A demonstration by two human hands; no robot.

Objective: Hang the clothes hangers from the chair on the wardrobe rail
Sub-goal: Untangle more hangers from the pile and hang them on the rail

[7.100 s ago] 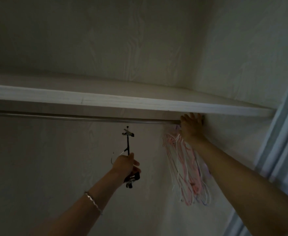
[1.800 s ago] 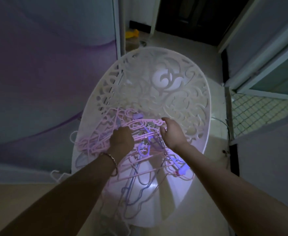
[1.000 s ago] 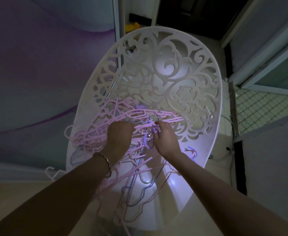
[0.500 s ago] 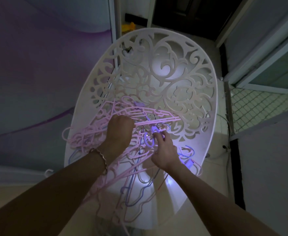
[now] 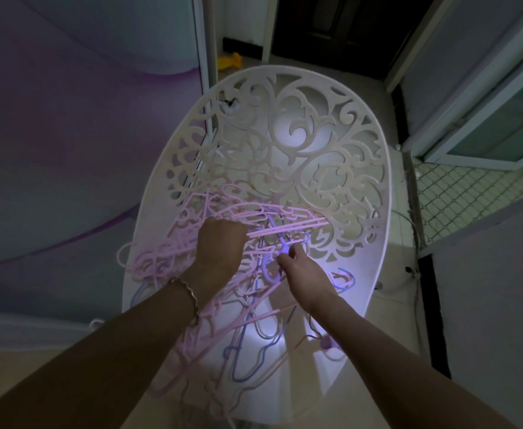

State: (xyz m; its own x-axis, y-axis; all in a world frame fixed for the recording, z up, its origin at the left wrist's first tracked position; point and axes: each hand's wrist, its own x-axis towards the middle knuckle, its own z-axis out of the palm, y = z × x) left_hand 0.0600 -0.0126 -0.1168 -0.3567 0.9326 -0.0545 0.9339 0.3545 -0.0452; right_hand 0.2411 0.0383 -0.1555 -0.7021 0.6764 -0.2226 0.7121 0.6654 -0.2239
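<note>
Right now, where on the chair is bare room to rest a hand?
Bare: the chair's right rim beside the right hand, and its back above the hangers. Crowded: the seat's middle and left, around the left hand.

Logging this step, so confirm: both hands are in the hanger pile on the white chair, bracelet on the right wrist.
No: the head view shows the bracelet on the left wrist. Left hand and right hand are both in the hanger pile on the white chair.
</note>
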